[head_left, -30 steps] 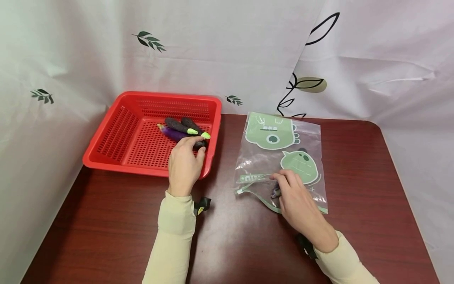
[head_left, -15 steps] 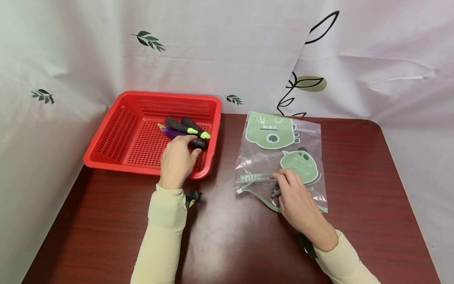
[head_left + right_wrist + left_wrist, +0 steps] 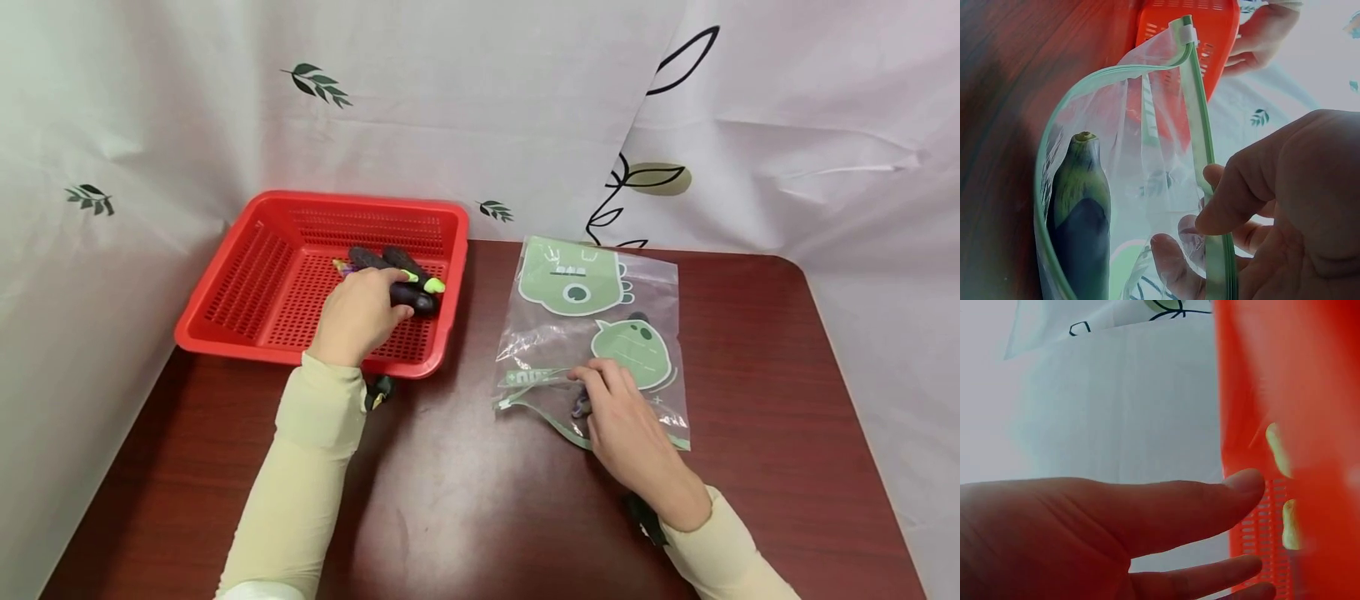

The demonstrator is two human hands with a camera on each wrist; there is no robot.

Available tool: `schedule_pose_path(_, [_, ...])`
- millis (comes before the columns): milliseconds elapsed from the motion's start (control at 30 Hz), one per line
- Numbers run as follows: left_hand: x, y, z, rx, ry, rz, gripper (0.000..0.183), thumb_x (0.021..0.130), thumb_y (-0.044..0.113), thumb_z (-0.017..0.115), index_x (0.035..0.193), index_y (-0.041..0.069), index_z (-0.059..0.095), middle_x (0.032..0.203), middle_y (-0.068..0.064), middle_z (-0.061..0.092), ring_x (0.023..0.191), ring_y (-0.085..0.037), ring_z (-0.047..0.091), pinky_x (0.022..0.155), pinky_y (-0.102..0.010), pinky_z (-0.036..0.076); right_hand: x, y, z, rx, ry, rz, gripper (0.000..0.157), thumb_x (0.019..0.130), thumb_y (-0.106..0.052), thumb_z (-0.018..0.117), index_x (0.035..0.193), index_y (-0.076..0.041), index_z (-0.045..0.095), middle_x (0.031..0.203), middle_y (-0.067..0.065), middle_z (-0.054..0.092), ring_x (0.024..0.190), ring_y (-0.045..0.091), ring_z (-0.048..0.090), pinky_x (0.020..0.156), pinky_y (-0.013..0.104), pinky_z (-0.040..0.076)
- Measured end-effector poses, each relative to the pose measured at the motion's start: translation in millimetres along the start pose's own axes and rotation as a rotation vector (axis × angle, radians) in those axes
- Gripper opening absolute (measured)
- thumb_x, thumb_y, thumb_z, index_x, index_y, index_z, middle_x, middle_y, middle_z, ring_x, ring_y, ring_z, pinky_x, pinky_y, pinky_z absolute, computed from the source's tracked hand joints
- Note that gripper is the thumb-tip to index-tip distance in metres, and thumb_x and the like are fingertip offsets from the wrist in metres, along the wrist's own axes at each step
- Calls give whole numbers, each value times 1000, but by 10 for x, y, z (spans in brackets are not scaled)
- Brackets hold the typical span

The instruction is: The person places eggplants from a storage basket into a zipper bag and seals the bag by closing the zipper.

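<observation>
Left hand (image 3: pixel 358 312): moved deeper into red basket (image 3: pixel 247 292), fingers now curling onto an eggplant (image 3: pixel 411 296). Right hand (image 3: pixel 626 429): unchanged, pinching zip bag (image 3: pixel 600 333) mouth open; pickup imminent.

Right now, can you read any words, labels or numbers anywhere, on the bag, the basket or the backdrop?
Plastic zip bag: small dark marks on the upper green cartoon print and pale lettering on the green band near the right hand; both too small and blurred to read.
Red basket: no text visible.
Eggplants under the left hand: no labels.
Curtain backdrop: leaf patterns only, no words.
</observation>
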State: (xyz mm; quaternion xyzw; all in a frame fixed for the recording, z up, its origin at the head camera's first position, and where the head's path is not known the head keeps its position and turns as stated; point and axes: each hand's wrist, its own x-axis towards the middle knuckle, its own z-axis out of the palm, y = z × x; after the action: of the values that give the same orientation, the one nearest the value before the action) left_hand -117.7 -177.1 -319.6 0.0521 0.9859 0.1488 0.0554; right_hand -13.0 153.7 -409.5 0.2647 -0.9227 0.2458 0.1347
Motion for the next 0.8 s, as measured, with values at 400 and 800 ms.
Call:
schedule_pose_path(400, [126,-22,-255,59,-65,-2,49,88,16,76,134,4,63,129,-25,63,114,-46,60,88,-58,48,1,5,4,4,-5,3,41,79,13,48,117,2,59,115,15,54,97,34,52,83,45,48])
schedule_pose_path(800, [407,-67,-240,139,-114,10,43,87,14,76,128,5,67,120,-22,68,104,-41,65,80,-56,52,-3,20,9,5,-27,13,40,80,13,48,117,1,59,114,15,53,96,34,51,82,44,47])
